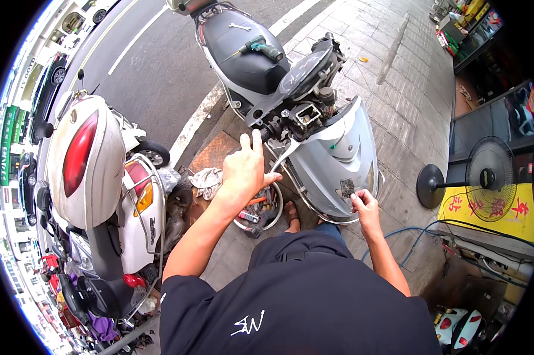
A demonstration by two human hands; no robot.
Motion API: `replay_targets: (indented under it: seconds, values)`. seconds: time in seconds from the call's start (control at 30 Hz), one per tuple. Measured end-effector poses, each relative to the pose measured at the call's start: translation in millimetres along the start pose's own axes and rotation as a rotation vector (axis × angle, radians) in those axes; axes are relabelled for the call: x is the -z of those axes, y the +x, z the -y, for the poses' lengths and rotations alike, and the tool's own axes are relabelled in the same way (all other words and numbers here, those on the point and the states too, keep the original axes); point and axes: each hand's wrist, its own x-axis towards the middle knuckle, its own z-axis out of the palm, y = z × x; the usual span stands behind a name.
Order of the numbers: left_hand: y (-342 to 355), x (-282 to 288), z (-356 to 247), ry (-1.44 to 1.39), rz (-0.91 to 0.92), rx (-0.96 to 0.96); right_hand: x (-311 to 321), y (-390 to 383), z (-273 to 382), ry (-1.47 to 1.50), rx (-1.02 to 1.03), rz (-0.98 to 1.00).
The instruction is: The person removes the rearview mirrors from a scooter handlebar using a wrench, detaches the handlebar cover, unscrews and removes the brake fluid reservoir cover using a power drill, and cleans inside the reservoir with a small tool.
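Dark square (pixel 346 186) is what I have in my right hand (pixel 369 207), the fingers narrow and pinching its lower right corner. It is in front of the grey scooter (pixel 320 163), low and toward the right; from my feed I can't tell whether the two touch. My left hand (pixel 243 168) holds nothing I can see: the thumb is wide of two raised fingers, whose tips reach the grip (pixel 272 130), contact hard to judge. Just right of that grip I see an open box (pixel 306 116). On the seat (pixel 243 74), a drill (pixel 268 51) lies by the right edge and a wrench (pixel 240 27) nearer the far edge. A tub (pixel 280 204) of tools (pixel 249 217) stands left of the grey scooter, with a cloth (pixel 206 182) near its left rim. Further out I get a white scooter (pixel 89 160) on my left and a fan (pixel 489 171) on my right, near a blue hose (pixel 418 232).
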Motion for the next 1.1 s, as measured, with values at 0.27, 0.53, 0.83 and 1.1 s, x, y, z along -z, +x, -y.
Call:
replay_targets:
  seconds: [0.27, 0.53, 0.83, 1.1]
  values:
    - [8.1, -7.2, 10.4, -0.056, -0.030, -0.025, -12.7, 11.1, -6.3, -0.010, -0.021, -0.005]
    - [15.0, -24.2, 24.6, -0.116, -0.169, -0.039, -19.2, 23.3, 14.9, -0.031, 0.030, 0.036]
    - [20.1, -29.6, 28.4, -0.160, -0.244, -0.051, -19.9, 24.7, 28.0, -0.013, 0.025, 0.050]
    - [21.2, -29.4, 30.4, -0.152, -0.269, -0.055, -21.6, 18.6, 32.4, -0.059, 0.064, 0.059]
